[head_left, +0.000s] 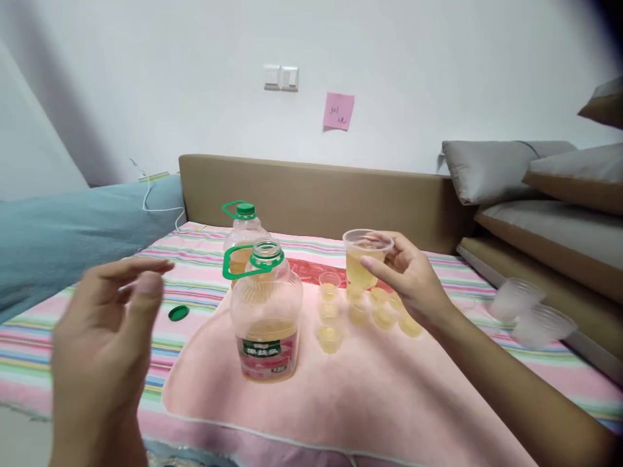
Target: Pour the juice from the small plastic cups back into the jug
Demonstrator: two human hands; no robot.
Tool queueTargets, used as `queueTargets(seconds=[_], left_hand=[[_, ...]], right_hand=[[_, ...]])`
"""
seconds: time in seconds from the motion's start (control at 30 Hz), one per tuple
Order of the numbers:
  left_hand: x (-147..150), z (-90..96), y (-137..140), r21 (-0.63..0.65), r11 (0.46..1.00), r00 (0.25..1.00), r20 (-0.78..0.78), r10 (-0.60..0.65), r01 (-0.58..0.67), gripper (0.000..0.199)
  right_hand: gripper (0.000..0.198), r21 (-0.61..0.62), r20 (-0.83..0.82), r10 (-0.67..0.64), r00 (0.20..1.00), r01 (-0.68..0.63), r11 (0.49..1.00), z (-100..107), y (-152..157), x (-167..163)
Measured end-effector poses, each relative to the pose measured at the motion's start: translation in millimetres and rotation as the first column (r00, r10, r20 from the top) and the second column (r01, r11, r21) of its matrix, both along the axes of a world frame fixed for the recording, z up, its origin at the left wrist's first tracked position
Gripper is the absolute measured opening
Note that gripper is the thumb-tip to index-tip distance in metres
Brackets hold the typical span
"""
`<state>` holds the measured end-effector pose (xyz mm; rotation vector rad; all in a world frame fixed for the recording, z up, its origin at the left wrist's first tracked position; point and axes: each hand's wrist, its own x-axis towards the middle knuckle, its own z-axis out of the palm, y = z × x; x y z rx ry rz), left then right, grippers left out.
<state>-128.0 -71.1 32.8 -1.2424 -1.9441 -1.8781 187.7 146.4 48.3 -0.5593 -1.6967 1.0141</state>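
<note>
My right hand (406, 275) grips a clear plastic cup (359, 263) of pale yellow liquid, held above rows of small cups. Those small cups (329, 337) also contain yellow liquid and stand on a pink mat (341, 408). My left hand (111, 331) hangs in the air at the left, thumb and fingers apart, with nothing in it. Between my hands an uncapped juice jug (267, 350) with a green handle stands upright, partly filled. Behind it is a second jug (246, 227), its green cap on. A loose green cap (178, 313) lies left of the jugs.
Stacks of clear cups (540, 324) lie on their sides at the right, beside piled cushions (574, 227). A red plastic sheet (311, 271) lies behind the small cups. A white cable (163, 209) trails over the blue armrest (92, 220). The brown backrest (311, 194) runs along the wall.
</note>
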Motion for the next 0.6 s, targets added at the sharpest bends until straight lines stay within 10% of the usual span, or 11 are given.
queueTargets(seconds=[0.17, 0.6], left_hand=[[16.1, -9.0, 27.3, -0.080, 0.960, 0.961, 0.090, -0.260, 0.267, 0.067], [32.7, -16.4, 43.7, -0.223, 0.902, 0.927, 0.161, -0.339, 0.368, 0.067]], right_hand=[[0.058, 0.085, 0.060, -0.011, 0.998, 0.006, 0.996, 18.1, 5.2, -33.2], [0.055, 0.246, 0.188, 0.057, 0.980, -0.104, 0.964, 48.6, -1.0, -77.0]])
